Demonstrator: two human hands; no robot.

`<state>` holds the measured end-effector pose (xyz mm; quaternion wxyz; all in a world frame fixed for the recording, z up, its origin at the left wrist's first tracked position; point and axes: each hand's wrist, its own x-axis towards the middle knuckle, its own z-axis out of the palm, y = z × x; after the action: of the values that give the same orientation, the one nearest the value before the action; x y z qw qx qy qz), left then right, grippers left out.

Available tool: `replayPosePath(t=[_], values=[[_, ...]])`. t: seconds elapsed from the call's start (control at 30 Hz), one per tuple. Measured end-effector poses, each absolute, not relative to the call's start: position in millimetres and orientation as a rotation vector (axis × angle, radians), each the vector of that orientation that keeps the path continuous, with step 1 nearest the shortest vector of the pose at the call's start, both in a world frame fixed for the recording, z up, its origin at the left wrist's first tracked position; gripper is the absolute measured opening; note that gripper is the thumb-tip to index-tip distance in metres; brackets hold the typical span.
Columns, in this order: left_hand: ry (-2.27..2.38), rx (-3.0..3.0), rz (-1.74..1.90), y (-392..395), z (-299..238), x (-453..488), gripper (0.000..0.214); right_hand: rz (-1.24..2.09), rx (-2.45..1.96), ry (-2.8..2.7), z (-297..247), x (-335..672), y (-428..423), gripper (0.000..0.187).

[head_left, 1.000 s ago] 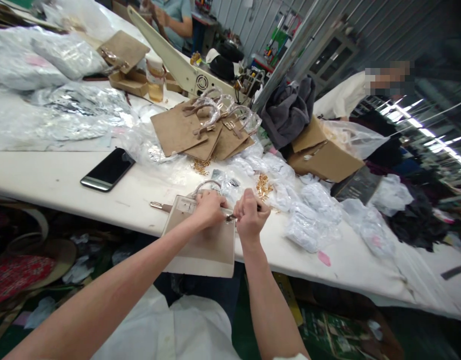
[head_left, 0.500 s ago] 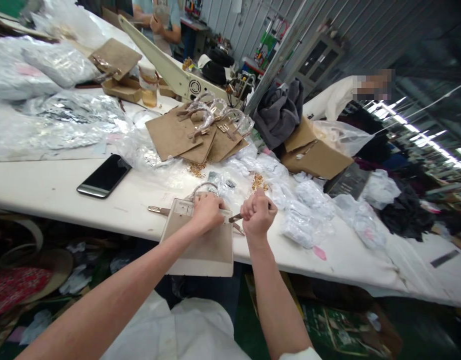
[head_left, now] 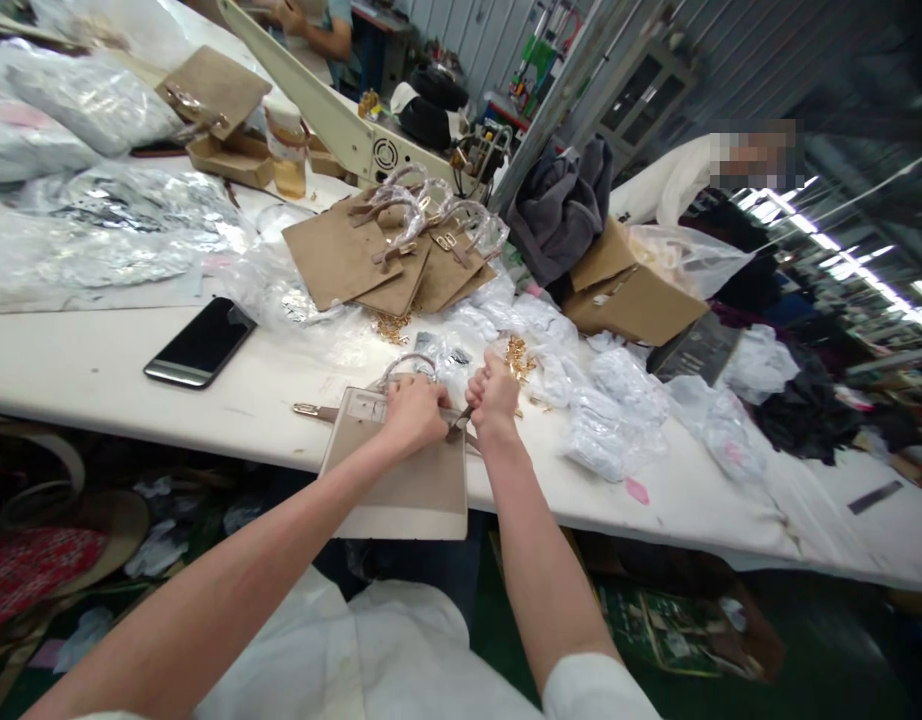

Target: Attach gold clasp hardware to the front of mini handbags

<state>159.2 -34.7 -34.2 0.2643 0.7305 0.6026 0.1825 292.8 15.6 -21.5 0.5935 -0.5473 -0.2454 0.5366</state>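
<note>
A beige bag panel [head_left: 401, 490] lies at the table's front edge, its lower end sticking out past it. My left hand [head_left: 416, 412] is closed on the panel's upper edge, fingers curled over it beside a wrapped loop handle [head_left: 410, 358]. A brown strap with a metal buckle [head_left: 311, 411] pokes out at the panel's left. My right hand [head_left: 494, 395] is in a fist round a dark metal hand tool [head_left: 459, 425], tilted, its tip at the panel's upper right corner; its exact kind is hidden. Small gold-coloured fittings [head_left: 518, 358] lie just behind the right hand.
Behind are stacked brown bag panels [head_left: 333, 255] with wrapped handles. A phone [head_left: 201, 342] lies left, plastic-wrapped packets [head_left: 603, 420] right. Farther back stand a cream machine arm [head_left: 303, 90], a cup [head_left: 287, 150] and a cardboard box [head_left: 633, 295]. A co-worker's arm [head_left: 330, 40] shows at the top.
My right hand has shifted slightly left and up with the tool, which is now steeper at the panel's corner. My left hand stays on the panel. The whole view has shifted slightly.
</note>
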Motion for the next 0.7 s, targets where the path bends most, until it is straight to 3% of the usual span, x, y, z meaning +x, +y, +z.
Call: replayPosePath(t=[0.17,0.3,0.57,0.7], values=[[1.603,1.947,0.514,-30.1,-38.7,158.4,0.022,1.28,-1.253,-0.55,-11.8,297.1,16.0,0.057],[1.585,1.914,0.515,-28.3,-37.3,157.3,0.021,1.08,-0.982,-0.827,5.1,289.9,-13.4,0.061],[1.511,1.894,0.49,-26.8,-36.5,150.6,0.027,0.755,-1.064,-1.104,-15.9,270.7,-45.0,0.062],[1.531,1.892,0.496,-28.3,-38.0,151.1,0.029,0.851,-1.064,-1.078,-7.7,277.0,-36.9,0.064]])
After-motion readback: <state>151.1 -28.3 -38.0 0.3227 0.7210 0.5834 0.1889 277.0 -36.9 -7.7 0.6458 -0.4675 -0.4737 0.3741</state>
